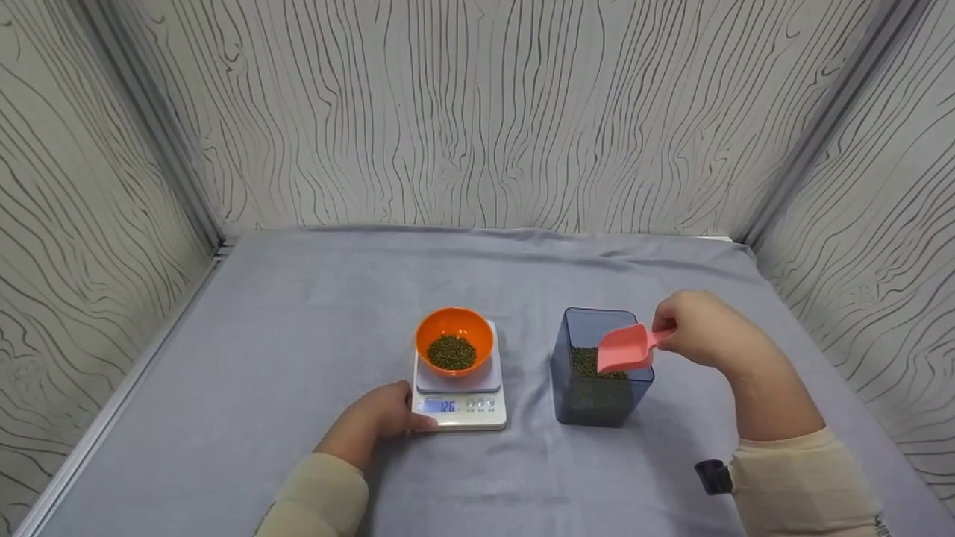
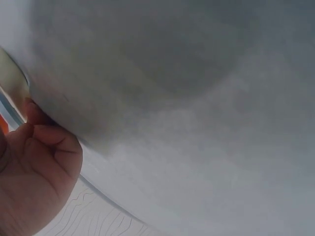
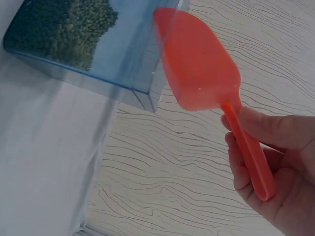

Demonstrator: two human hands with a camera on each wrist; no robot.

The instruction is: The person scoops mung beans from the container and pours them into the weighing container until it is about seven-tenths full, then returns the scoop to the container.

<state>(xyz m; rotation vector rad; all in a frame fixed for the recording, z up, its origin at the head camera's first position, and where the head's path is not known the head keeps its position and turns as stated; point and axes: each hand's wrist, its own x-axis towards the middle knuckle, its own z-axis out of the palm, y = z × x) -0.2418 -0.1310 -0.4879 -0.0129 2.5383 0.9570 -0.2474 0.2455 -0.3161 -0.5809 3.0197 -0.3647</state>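
Note:
My right hand (image 1: 700,328) pinches the handle of a pink scoop (image 1: 625,349), whose blade is over the mouth of a clear bluish container (image 1: 597,406). Green mung beans (image 3: 81,34) lie inside that container, and the scoop's bowl looks bare in the right wrist view. My left hand (image 1: 389,409) grips the front left corner of a white kitchen scale (image 1: 489,421), thumb along its front edge. On the scale's platform stands an orange bowl (image 1: 477,328) with mung beans (image 1: 451,352) in its bottom. The lit display (image 1: 440,406) seems to read 126.
A grey cloth (image 1: 298,313) with soft wrinkles covers the table. White wood-grain panels (image 1: 477,112) close in the back and both sides. The container stands a short gap to the right of the scale.

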